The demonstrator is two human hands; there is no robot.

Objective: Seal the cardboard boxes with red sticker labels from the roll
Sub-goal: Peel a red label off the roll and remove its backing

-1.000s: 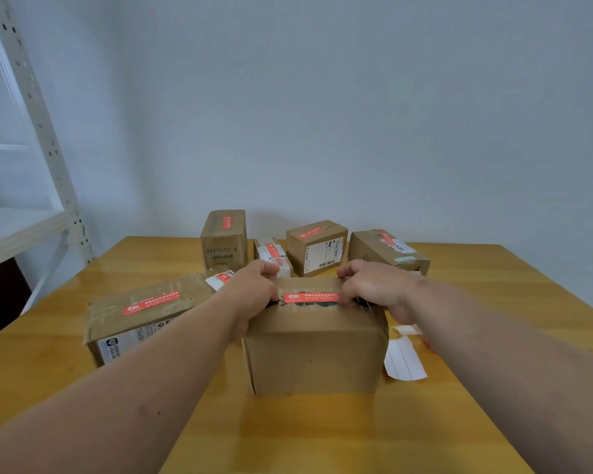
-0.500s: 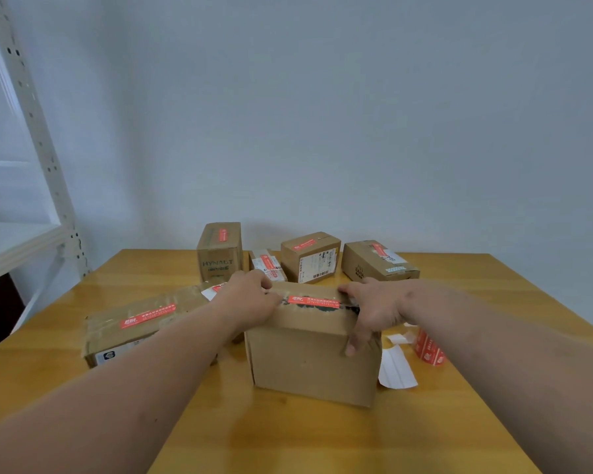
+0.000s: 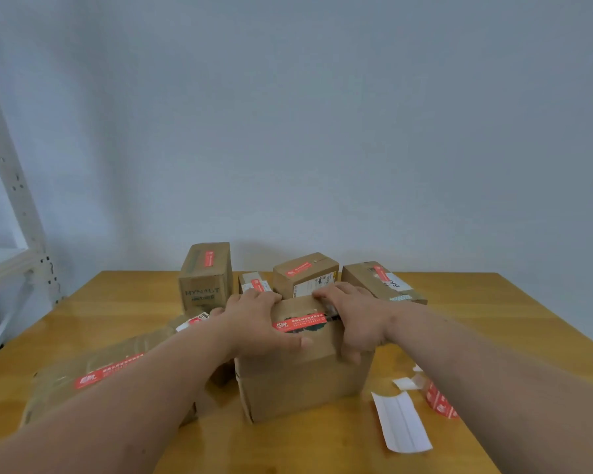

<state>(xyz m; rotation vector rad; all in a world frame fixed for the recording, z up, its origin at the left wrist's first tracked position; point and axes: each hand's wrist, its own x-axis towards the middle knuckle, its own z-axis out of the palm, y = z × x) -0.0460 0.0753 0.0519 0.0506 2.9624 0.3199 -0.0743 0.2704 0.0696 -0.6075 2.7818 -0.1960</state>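
Note:
A brown cardboard box [image 3: 302, 381] stands in the middle of the wooden table [image 3: 476, 313], with a red sticker label [image 3: 298, 322] across its top seam. My left hand [image 3: 257, 323] grips the box's top left edge, thumb lying along the top. My right hand [image 3: 356, 319] grips the top right edge, fingers curled down over the near side. The roll of red labels [image 3: 440, 401] lies at the right, partly hidden behind my right forearm.
A long flat box [image 3: 93, 374] with a red label lies at the left. Several smaller labelled boxes [image 3: 206, 275] stand along the back. White backing strips [image 3: 403, 424] lie on the table at the right. A white metal shelf [image 3: 11, 234] rises at the left.
The box has turned and shifted under both hands. My left thumb now lies across the top and my right fingers have curled further down the near side.

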